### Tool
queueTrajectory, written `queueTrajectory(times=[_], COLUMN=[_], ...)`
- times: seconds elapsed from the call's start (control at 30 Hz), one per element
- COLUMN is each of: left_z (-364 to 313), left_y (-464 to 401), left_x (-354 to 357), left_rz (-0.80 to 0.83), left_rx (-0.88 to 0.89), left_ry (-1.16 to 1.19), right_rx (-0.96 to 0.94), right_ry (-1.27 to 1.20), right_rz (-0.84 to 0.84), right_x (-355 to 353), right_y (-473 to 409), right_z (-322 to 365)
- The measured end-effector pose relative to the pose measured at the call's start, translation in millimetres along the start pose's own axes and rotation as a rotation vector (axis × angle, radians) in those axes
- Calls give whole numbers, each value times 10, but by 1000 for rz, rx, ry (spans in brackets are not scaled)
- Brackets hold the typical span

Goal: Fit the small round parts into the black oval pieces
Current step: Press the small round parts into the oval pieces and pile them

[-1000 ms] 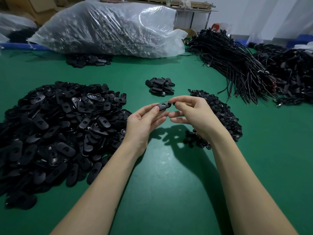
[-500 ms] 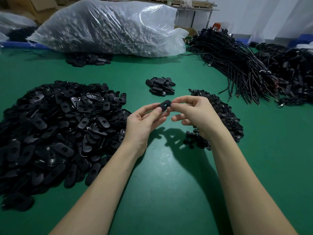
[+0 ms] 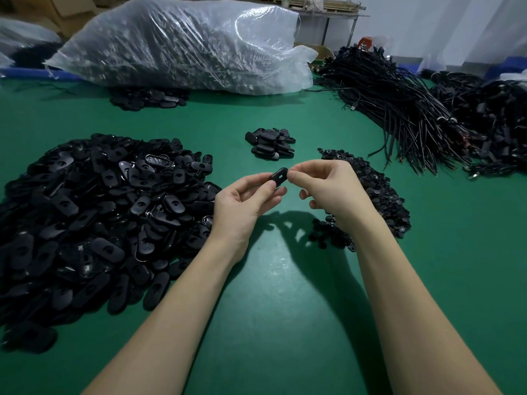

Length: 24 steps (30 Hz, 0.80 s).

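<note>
Above the middle of the green table (image 3: 285, 280), my left hand (image 3: 245, 203) pinches one black oval piece (image 3: 279, 177) between thumb and fingers. My right hand (image 3: 328, 189) pinches the same piece at its right end; whether a small round part sits under those fingertips is hidden. A big heap of black oval pieces (image 3: 94, 215) lies to the left. The pile of small round parts (image 3: 376, 195) lies to the right, partly behind my right hand. A small stack of oval pieces (image 3: 271, 143) sits just beyond my hands.
A large clear plastic bag (image 3: 185, 47) full of parts lies along the far side, with a few oval pieces (image 3: 148, 98) in front of it. Bundles of black cables (image 3: 405, 109) cover the far right of the table.
The oval piece has turned between my fingertips, now showing its slotted face. Both hands have stayed at nearly the same spot.
</note>
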State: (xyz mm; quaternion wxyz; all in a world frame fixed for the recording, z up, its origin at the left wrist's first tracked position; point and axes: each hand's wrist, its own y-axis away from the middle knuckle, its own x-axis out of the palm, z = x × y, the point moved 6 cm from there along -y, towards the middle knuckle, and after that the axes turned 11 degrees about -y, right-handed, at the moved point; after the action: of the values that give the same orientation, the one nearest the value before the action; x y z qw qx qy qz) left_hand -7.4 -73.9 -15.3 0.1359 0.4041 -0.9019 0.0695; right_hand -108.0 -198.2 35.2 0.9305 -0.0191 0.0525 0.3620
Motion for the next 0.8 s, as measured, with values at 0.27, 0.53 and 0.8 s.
queueTrajectory(times=[0.27, 0.53, 0.8], left_z=[9, -3, -9], left_y=[-10, 3, 10], left_x=[1, 5, 8], left_rz=[-4, -5, 0], left_rx=[2, 0, 5], left_ry=[-7, 2, -9], right_rx=[-92, -107, -101], right_ry=[65, 128, 121], right_rz=[23, 18, -17], right_x=[15, 0, 7], right_y=[-3, 3, -28], right_z=[25, 48, 4])
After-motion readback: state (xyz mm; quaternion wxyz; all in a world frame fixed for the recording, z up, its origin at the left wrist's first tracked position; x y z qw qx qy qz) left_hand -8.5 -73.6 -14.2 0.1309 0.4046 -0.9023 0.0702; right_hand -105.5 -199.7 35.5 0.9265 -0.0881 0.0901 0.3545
